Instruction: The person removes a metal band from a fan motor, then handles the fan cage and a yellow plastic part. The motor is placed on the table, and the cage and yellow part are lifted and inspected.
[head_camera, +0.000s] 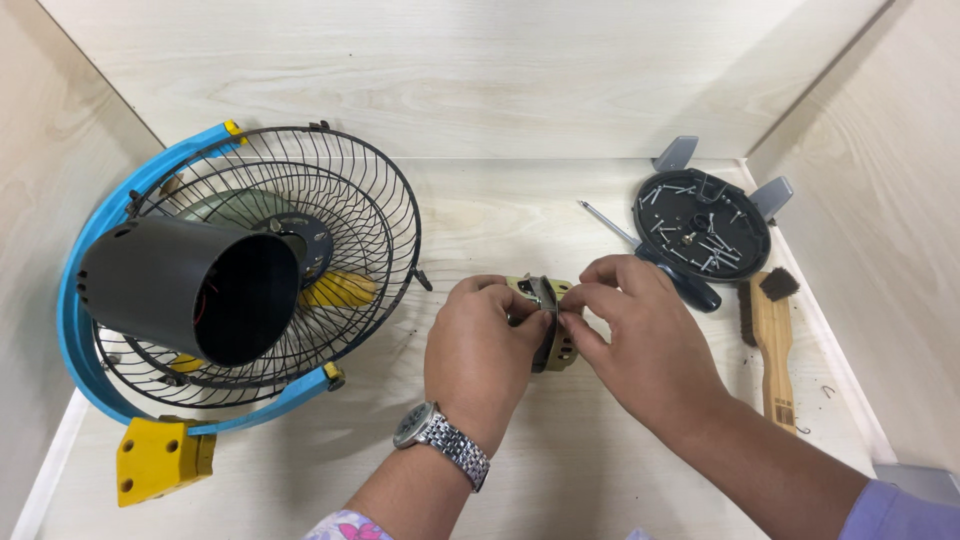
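Gripping a round yellowish motor part, left hand and right hand meet.

Bench: pale wood, fine grain, matt and smooth.
Fan guard: thin black wire, slight sheen.
Guard rim: blue plastic, smooth.
Motor cover: dark matt plastic.
Mounting block: yellow plastic, dull.
Motor part: bare metal with yellowish coating, held between left hand and right hand.
Watch: polished steel links, glossy.
Brush: raw wood handle, dark bristles.
Round tray: dark matt plastic, holding shiny metal screws.
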